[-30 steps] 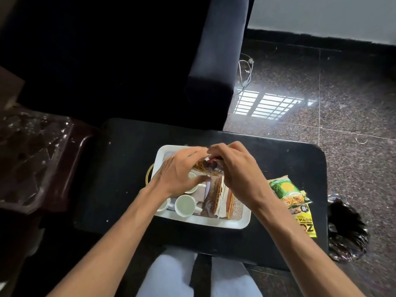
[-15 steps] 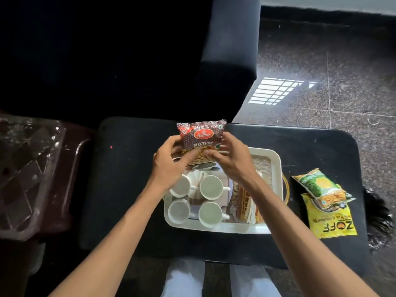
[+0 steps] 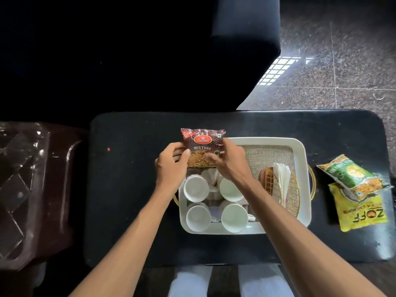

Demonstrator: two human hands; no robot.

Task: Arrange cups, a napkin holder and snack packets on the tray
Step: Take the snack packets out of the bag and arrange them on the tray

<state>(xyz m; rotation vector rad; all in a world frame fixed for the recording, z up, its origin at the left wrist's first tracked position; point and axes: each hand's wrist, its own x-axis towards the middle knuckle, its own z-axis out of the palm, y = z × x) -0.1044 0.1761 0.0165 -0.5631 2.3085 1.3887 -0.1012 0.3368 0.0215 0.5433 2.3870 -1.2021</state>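
Observation:
A white tray (image 3: 301, 159) lies on a black table (image 3: 132, 189). Several white cups (image 3: 196, 188) stand in the tray's left half. A gold wire napkin holder (image 3: 276, 185) with white napkins lies on burlap in its right half. My left hand (image 3: 171, 168) and my right hand (image 3: 227, 161) both pinch a red mixture packet (image 3: 202, 141), upright over the tray's far left corner. A green packet (image 3: 351, 176) rests on a yellow packet (image 3: 360, 213) on the table, right of the tray.
A dark sofa (image 3: 244, 50) stands behind the table. A clear plastic sheet over a brown stool (image 3: 25, 189) sits to the left. Speckled stone floor (image 3: 342, 61) lies at the upper right. My knees in pale trousers (image 3: 188, 281) show below the table edge.
Both hands lifted the red packet from low over the tray up to its far left corner. The view shifted, so the tray now appears further right.

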